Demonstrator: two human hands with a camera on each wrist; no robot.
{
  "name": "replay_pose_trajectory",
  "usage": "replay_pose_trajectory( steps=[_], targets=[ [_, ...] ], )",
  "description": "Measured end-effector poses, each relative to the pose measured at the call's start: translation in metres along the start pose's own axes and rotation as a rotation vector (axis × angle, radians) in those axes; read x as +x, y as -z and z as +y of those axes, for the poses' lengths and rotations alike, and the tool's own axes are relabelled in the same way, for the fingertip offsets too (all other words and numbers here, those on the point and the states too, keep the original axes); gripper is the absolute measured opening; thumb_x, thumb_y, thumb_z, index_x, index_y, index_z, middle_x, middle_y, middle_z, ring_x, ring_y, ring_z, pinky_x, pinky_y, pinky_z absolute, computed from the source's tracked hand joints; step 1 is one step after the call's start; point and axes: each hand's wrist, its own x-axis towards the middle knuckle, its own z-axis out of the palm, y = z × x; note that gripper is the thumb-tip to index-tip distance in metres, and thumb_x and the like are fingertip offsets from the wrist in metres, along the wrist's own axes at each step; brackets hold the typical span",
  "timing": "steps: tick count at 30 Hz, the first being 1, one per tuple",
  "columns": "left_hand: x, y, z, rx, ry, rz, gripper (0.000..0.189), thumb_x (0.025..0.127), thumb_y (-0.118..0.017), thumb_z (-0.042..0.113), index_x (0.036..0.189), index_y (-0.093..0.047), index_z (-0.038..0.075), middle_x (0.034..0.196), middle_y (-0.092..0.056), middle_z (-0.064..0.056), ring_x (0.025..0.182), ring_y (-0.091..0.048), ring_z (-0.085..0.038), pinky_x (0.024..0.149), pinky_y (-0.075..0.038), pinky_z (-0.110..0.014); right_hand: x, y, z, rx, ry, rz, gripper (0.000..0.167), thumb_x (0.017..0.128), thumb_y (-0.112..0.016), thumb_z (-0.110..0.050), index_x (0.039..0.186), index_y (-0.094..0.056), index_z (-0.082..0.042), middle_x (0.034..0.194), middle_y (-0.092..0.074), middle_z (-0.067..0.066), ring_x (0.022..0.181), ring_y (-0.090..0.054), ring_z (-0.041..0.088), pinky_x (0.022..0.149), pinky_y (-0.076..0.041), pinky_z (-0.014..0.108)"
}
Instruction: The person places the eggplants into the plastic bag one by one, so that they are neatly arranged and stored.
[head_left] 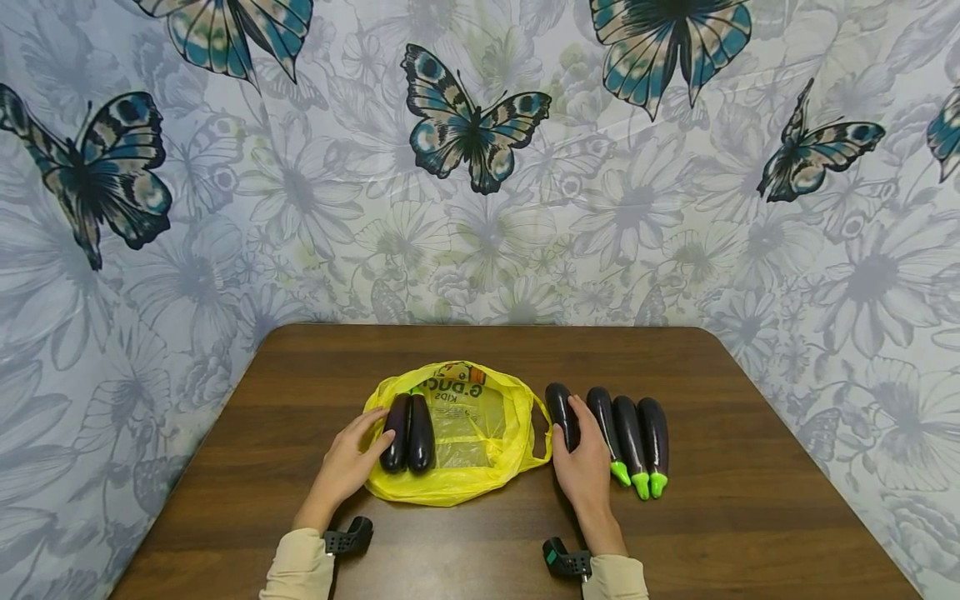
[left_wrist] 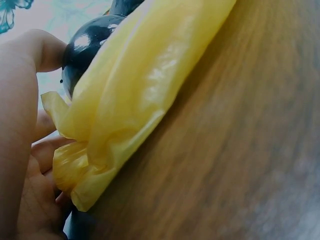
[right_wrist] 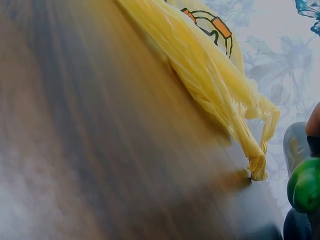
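Note:
A yellow plastic bag (head_left: 465, 487) lies on the table with its mouth spread wide. Two dark, glossy eggplants (head_left: 422, 433) rest side by side inside its left part. My left hand (head_left: 348, 462) reaches over the bag's left rim and holds the outer eggplant (head_left: 395, 437). In the left wrist view, the thumb meets that eggplant (left_wrist: 90, 42), and a fold of yellow film (left_wrist: 130, 100) hangs beside the fingers. Right of the bag, my right hand (head_left: 585, 467) grips another eggplant (head_left: 558, 408). Its green cap (right_wrist: 305, 185) shows in the right wrist view.
Three more eggplants (head_left: 633, 433) lie in a row right of my right hand, green caps towards me. The bag's handle loop (head_left: 542, 433) sticks out close to that hand. The brown wooden table (head_left: 750, 500) ends at a butterfly-patterned wall covering (head_left: 487, 250).

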Motion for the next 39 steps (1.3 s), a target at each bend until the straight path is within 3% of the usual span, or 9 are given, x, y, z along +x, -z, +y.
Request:
replay_pose_trajectory(
  steps=[9, 39],
  targets=[
    [-0.0003, -0.0001, 0.0015, 0.001, 0.02, -0.008, 0.058, 0.104, -0.058, 0.046, 0.152, -0.051, 0.013, 0.159, -0.044, -0.018, 0.149, -0.037, -0.044, 0.119, -0.028, -0.067, 0.0001, -0.0003, 0.0005, 0.058, 0.022, 0.009, 0.051, 0.095, -0.071, -0.007, 0.145, -0.058, -0.008, 0.15, -0.055, 0.017, 0.139, -0.051, 0.038, 0.114, -0.041, 0.057],
    [-0.0015, 0.0, 0.003, 0.007, -0.002, 0.008, 0.056, 0.104, -0.06, 0.042, 0.151, -0.053, 0.012, 0.158, -0.047, -0.018, 0.147, -0.04, -0.044, 0.118, -0.03, -0.066, -0.0041, -0.005, -0.0065, 0.09, 0.05, -0.013, 0.05, 0.096, -0.071, -0.009, 0.145, -0.059, -0.01, 0.15, -0.057, 0.012, 0.139, -0.053, 0.034, 0.114, -0.042, 0.055]
  ],
)
